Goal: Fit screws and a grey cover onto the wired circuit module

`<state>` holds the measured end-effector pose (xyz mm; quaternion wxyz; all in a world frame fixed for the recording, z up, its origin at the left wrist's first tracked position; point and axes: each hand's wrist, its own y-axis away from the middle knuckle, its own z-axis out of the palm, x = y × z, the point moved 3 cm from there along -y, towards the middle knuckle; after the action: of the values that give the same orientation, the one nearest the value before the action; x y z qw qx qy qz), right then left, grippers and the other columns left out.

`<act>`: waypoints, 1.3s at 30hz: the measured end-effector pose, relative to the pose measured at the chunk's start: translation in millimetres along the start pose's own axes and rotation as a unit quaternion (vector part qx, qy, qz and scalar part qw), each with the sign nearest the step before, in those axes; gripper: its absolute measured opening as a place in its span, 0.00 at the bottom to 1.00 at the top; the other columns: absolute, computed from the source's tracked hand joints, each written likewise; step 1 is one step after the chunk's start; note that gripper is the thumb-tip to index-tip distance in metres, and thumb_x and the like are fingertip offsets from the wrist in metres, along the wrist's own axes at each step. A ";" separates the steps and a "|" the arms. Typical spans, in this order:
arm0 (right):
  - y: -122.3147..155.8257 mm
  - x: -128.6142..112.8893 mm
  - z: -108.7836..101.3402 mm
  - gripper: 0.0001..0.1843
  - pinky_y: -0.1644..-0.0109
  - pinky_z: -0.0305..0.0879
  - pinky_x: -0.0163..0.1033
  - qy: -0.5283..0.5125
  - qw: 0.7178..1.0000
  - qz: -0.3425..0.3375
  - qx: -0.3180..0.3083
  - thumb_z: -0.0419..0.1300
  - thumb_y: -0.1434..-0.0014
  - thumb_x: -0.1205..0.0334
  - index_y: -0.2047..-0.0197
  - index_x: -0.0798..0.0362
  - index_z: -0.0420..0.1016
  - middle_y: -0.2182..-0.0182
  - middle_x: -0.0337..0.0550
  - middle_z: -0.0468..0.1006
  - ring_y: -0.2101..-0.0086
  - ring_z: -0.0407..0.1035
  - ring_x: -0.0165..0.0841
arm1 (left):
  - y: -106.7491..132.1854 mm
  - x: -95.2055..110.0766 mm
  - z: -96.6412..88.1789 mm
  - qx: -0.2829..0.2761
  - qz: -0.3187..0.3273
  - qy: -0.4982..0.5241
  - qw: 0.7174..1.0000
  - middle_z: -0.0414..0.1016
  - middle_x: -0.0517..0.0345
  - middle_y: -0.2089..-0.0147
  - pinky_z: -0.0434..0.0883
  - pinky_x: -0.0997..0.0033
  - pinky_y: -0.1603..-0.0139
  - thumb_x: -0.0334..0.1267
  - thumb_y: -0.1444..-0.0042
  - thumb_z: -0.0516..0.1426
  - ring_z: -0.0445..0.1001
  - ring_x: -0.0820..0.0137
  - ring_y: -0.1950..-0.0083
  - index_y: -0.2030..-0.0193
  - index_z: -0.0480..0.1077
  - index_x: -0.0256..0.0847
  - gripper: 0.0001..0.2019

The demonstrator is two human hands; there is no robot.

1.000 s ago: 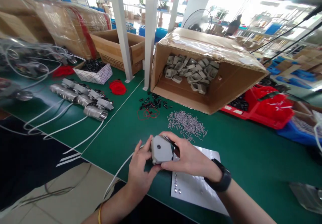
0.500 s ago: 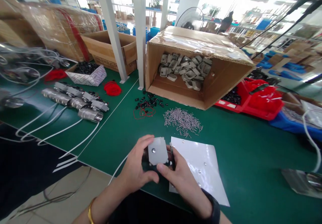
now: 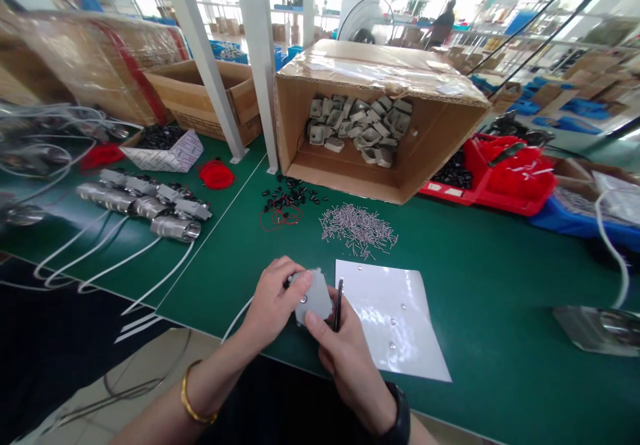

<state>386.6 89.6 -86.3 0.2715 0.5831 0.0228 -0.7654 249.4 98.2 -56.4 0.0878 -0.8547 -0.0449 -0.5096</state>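
Both hands hold a squarish grey box [image 3: 316,298] with cut corners and a small round metallic spot on its face, above the front of the green table. My left hand [image 3: 270,302] wraps its left side, thumb pressed on the face. My right hand [image 3: 345,345] grips the lower right, its thumb also on the face. A slim black tool [image 3: 339,304] stands upright in the right hand's fingers; its kind is unclear. The underside of the box is hidden. A white cable [image 3: 237,318] runs from behind my left hand towards the table edge.
A white sheet [image 3: 420,338] with several small shiny pieces lies at right. Beyond are a pile of screws [image 3: 357,226], black parts [image 3: 290,194] and a carton [image 3: 345,170] of grey housings. Metal cylinders with cables [image 3: 173,227] lie left; red bins [image 3: 475,192] stand right.
My left thumb has moved up from below the box onto its face. The box is tilted a little differently, and the whole view has shifted slightly.
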 end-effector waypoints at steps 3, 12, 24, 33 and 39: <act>1.1 -3.3 -0.5 0.33 0.81 0.52 0.30 -0.020 0.999 0.003 0.024 0.69 0.54 0.47 0.49 0.54 0.65 0.64 0.43 0.70 0.77 0.59 0.25 | 3.8 -1.2 2.9 0.027 0.006 -0.002 1.000 0.68 0.55 0.69 0.62 0.66 0.62 0.50 0.39 0.47 0.66 0.65 0.64 0.69 0.70 0.38 0.20; -0.2 -5.3 1.2 0.33 0.79 0.57 0.32 -0.013 1.000 -0.005 0.016 0.70 0.55 0.50 0.48 0.54 0.67 0.65 0.43 0.72 0.74 0.64 0.29 | 5.9 -7.1 3.5 0.039 0.015 0.022 0.999 0.68 0.54 0.67 0.62 0.65 0.60 0.51 0.38 0.45 0.65 0.64 0.63 0.70 0.68 0.39 0.20; -27.5 -21.6 -32.3 0.24 0.72 0.69 0.40 0.680 0.616 -0.397 -0.025 0.46 0.42 0.78 0.44 0.56 0.66 0.48 0.61 0.69 0.68 0.72 0.39 | 2.0 -16.2 2.9 -0.040 0.383 -0.356 0.851 0.73 0.44 0.50 0.63 0.58 0.49 0.28 0.41 0.51 0.67 0.56 0.43 0.55 0.68 0.36 0.09; 11.2 -27.8 -67.6 0.18 0.72 0.68 0.38 0.700 0.586 -0.381 -0.147 0.45 0.35 0.68 0.44 0.53 0.66 0.47 0.54 0.71 0.70 0.73 0.35 | 44.4 -26.4 16.1 -0.038 0.429 -0.374 0.822 0.72 0.47 0.46 0.68 0.66 0.46 0.32 0.43 0.55 0.70 0.59 0.43 0.53 0.70 0.39 0.11; -59.6 -60.6 -131.7 0.16 0.57 0.68 0.44 0.669 0.711 -0.191 0.099 0.50 0.35 0.59 0.47 0.55 0.67 0.57 0.52 0.75 0.60 0.72 0.40 | 43.3 -24.8 17.5 -0.071 0.446 -0.338 0.825 0.74 0.50 0.48 0.69 0.66 0.45 0.28 0.44 0.55 0.70 0.60 0.43 0.55 0.71 0.41 0.11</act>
<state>486.6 210.2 -90.2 -0.0262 0.9493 0.2338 -0.2086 259.9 59.5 -90.9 0.2242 -0.9042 0.3508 -0.0953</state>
